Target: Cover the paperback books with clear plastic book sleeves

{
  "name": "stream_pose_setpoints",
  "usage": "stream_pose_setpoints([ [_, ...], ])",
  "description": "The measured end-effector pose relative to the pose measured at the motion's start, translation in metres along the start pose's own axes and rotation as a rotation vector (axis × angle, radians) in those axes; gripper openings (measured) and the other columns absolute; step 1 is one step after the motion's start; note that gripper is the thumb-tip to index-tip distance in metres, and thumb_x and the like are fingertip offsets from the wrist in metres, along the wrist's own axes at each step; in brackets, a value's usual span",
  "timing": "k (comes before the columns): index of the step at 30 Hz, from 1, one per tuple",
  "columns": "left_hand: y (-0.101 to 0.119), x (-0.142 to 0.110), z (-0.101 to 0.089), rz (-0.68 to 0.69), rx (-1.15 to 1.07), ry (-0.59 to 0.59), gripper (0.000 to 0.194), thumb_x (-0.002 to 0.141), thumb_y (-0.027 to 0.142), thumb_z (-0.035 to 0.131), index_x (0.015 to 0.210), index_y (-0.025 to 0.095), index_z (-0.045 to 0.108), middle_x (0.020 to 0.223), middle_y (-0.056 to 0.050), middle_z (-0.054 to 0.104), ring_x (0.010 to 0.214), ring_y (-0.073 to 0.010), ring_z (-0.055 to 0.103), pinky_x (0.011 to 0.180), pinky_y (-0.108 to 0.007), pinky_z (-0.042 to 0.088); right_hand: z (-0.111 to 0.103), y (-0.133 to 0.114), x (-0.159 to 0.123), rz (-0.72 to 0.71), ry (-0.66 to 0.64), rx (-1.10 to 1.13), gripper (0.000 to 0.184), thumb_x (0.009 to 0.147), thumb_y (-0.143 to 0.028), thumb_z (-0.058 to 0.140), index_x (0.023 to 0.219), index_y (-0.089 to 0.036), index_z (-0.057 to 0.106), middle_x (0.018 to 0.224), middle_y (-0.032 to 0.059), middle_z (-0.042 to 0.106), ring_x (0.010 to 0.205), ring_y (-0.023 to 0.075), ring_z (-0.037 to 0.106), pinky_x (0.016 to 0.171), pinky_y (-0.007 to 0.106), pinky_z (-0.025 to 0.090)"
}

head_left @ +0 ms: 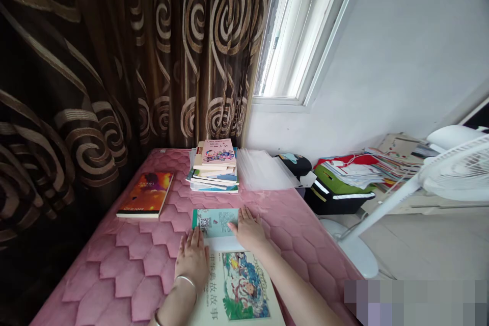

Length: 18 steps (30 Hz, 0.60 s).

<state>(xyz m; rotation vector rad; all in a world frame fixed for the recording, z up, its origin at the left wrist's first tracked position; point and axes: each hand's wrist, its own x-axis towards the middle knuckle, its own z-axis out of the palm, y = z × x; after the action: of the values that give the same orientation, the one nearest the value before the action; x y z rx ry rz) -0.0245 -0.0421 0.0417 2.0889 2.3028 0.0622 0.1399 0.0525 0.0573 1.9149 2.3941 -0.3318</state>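
The illustrated storybook point(246, 285) lies on the pink quilted mattress point(130, 275), a teal panel point(217, 221) at its far end. Left hand point(191, 260) and right hand point(250, 232) rest there on opposite sides, fingers extended, right thumb spread; beyond the storybook stands a book stack point(216, 175)

Book stack point(216, 165) beside plastic sheets point(263, 169) on mattress point(145, 265)

Daylight pours through the white-framed window point(296, 30), its panes blown out to white, while the brown swirl-patterned curtain point(160, 51) sinks into near-black at far left. Edges stretch wide-angle; the lower right corner is blocked by coarse pixels. Shadows look soft.
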Motion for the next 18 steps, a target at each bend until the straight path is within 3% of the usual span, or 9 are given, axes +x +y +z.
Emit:
stream_pose_setpoints([
  [3, -0.001, -0.002, 0.005, 0.004, -0.045, 0.015, 0.052, 0.091, 0.022, 0.027, 0.139, 0.009, 0.043, 0.147, -0.012, 0.040, 0.135, -0.0245, 0.038, 0.114, -0.041, 0.027, -0.005, -0.019, 0.002, 0.003, 0.087, -0.004, 0.069, 0.093, -0.052, 0.029, 0.138, -0.001, 0.042, 0.145, 0.0257, 0.036, 0.135, 0.0370, 0.029, 0.106, 0.056, 0.022],
  [7, -0.004, 0.001, 0.008, 0.014, -0.093, 0.043, 0.051, 0.090, 0.021, 0.029, 0.138, 0.011, 0.045, 0.145, -0.012, 0.043, 0.133, -0.0252, 0.040, 0.114, -0.044, 0.028, -0.002, -0.062, 0.011, -0.112, 0.200, 0.112, 0.063, 0.087, -0.061, 0.042, 0.121, -0.011, 0.059, 0.130, 0.0210, 0.054, 0.124, 0.0340, 0.044, 0.097, 0.044, 0.037],
  [12, -0.006, 0.001, 0.008, 0.013, -0.119, 0.016, 0.052, 0.090, 0.022, 0.028, 0.138, 0.010, 0.045, 0.144, -0.013, 0.045, 0.133, -0.0264, 0.039, 0.114, -0.043, 0.029, 0.002, -0.100, 0.042, -0.114, 0.134, 0.163, 0.054, 0.076, -0.062, 0.059, 0.106, -0.018, 0.065, 0.113, 0.0133, 0.066, 0.105, 0.0278, 0.059, 0.085, 0.035, 0.043],
  [18, -0.008, 0.003, 0.012, 0.018, -0.119, -0.004, 0.052, 0.091, 0.025, 0.026, 0.137, 0.013, 0.047, 0.143, -0.012, 0.047, 0.132, -0.0279, 0.041, 0.114, -0.046, 0.027, -0.008, -0.112, 0.079, -0.043, 0.103, 0.105, 0.060, 0.079, -0.067, 0.052, 0.096, -0.013, 0.071, 0.098, 0.0170, 0.071, 0.096, 0.0290, 0.065, 0.079, 0.034, 0.045],
])
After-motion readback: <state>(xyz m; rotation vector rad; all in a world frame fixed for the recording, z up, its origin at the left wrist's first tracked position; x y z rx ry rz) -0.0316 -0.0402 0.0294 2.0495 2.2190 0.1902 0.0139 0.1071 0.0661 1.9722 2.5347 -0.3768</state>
